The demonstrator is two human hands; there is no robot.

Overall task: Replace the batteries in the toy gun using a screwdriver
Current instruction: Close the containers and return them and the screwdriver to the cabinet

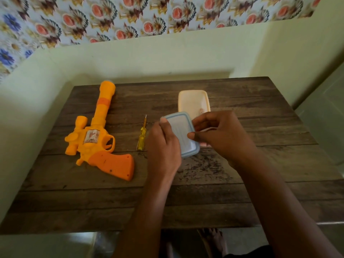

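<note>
An orange and yellow toy gun [98, 135] lies flat on the left of the wooden table [130, 202], barrel pointing away from me. A small screwdriver [142, 135] with a clear yellow handle lies just right of the gun. Both of my hands hold a blue-rimmed translucent lid [181, 133], tilted above the table. My left hand [162, 144] grips its left edge. My right hand [219, 133] pinches its right edge. A small pale container under my right hand is mostly hidden. No batteries are visible.
A second white rectangular container [193, 102] sits behind my hands toward the table's far edge. A pale green wall ledge [149, 58] borders the table at the back and left. The tiled floor and a bare foot [214, 239] show below the near edge.
</note>
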